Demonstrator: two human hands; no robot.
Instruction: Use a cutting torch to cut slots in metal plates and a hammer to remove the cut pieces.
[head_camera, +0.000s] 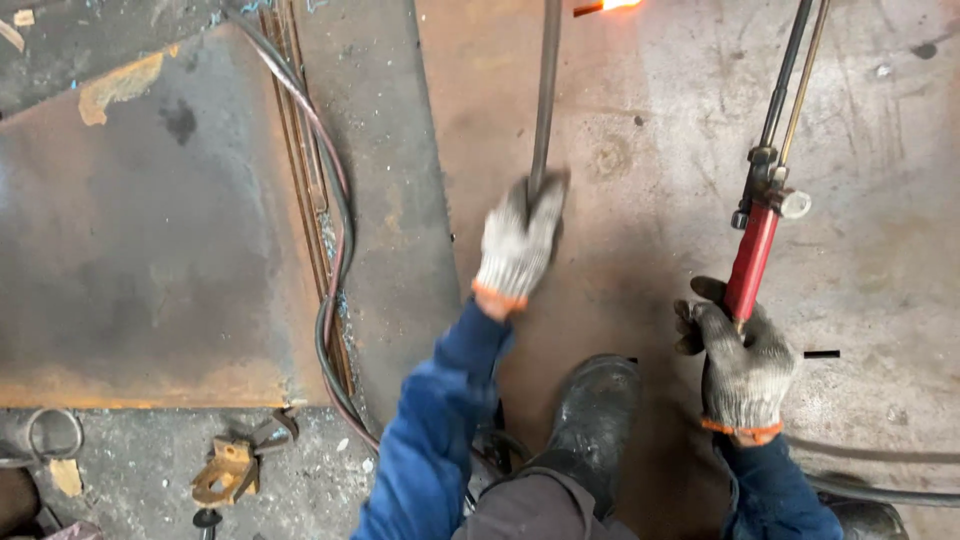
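Note:
My left hand (520, 245), in a grey knit glove, grips a long dark metal rod (545, 95) that runs up out of the frame. The rod's far end glows orange (605, 6) at the top edge. My right hand (742, 365), also gloved, holds the red handle of a cutting torch (752, 258). The torch's thin tubes (790, 75) reach up toward the top right. Both hands are over a rusty steel floor plate (650, 140). My black boot (592, 420) rests between them.
A large rusty steel sheet (150, 240) lies to the left. Dark hoses (335, 250) run along its right edge. A brass fitting (226, 472) and a metal ring (55, 435) lie at the lower left. Another hose (880, 492) crosses the lower right.

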